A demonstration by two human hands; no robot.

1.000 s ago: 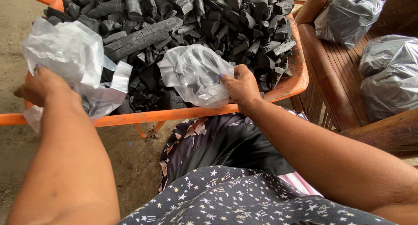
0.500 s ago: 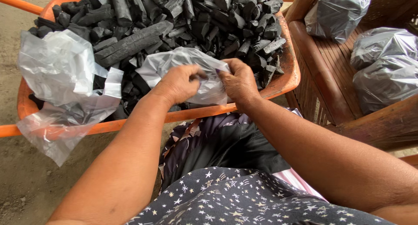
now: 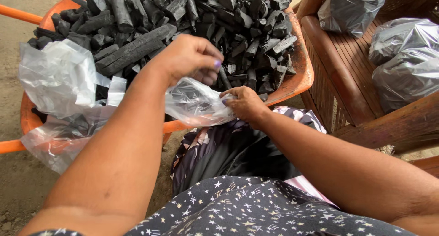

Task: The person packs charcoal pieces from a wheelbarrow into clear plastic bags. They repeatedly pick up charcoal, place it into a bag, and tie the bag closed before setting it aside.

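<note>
Your left hand has lifted off the bag and now hovers just above its mouth, fingers curled together over the charcoal — whether a piece sits inside that grip is hidden, so you cannot tell. Half a second ago both hands were down on the plastic working it open; that seems done, and you look to be at the filling stage. Your right hand pinches the bag's edge, holding it at the near rim of the wheelbarrow, between the coal heap and your lap. A second ago the left hand was out at the spare bags, which now lie draped over the left rim, untouched. The view has also shifted — the wooden chair on the right, carrying filled bags, shows more of its seat than before. The bag itself looks nearly empty, only dark smudges showing through the clear film.
</note>
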